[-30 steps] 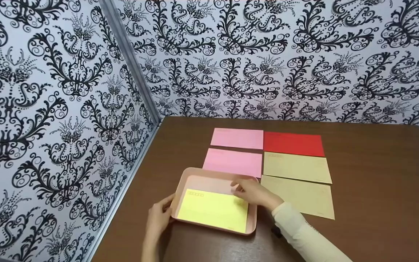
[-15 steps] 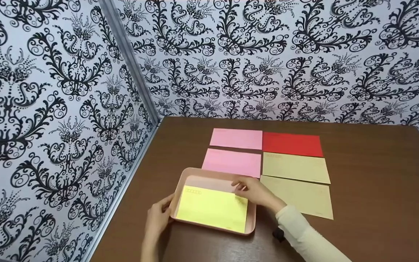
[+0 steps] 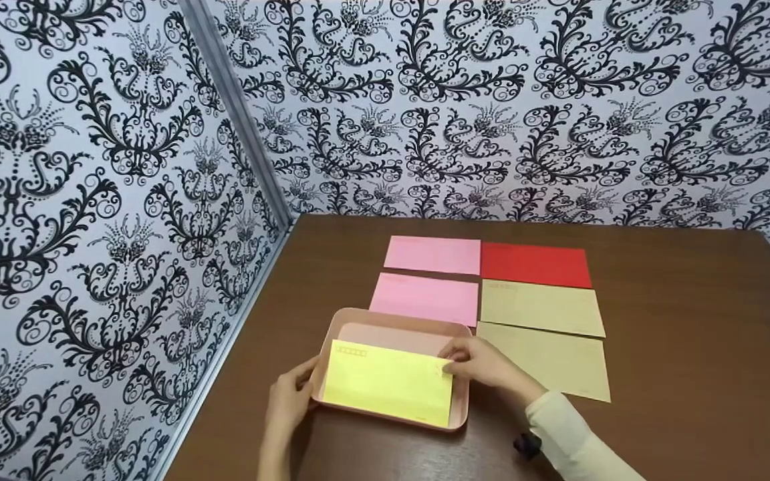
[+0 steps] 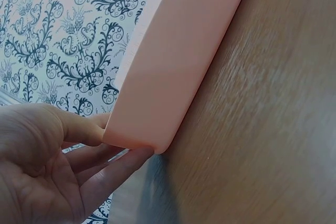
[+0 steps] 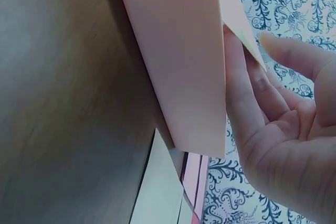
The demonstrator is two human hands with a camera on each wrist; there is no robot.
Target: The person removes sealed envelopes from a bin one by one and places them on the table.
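Observation:
A yellow envelope point(image 3: 388, 387) lies in a shallow pink tray point(image 3: 385, 322), its upper right corner slightly raised. At that corner, my right hand point(image 3: 478, 361) pinches the envelope, thumb on top and fingers underneath; the right wrist view shows the envelope's corner point(image 5: 242, 38) between them beside the tray wall point(image 5: 178, 61). My left hand point(image 3: 289, 397) grips the tray by its left side. In the left wrist view, the left fingers point(image 4: 113, 177) hold the tray's corner point(image 4: 139, 124) from above and below.
Behind the tray lie two pink envelopes point(image 3: 433, 254) and a red envelope point(image 3: 535, 264). Two tan envelopes point(image 3: 542, 307) lie to its right, the nearer partly behind my right hand. Patterned walls point(image 3: 124, 200) bound the brown table point(image 3: 692, 347) at left and back.
My right hand has moved slightly right and toward me, from above the yellow envelope's edge to its corner. The envelope has shifted a little up and left in the tray. My left hand stays put.

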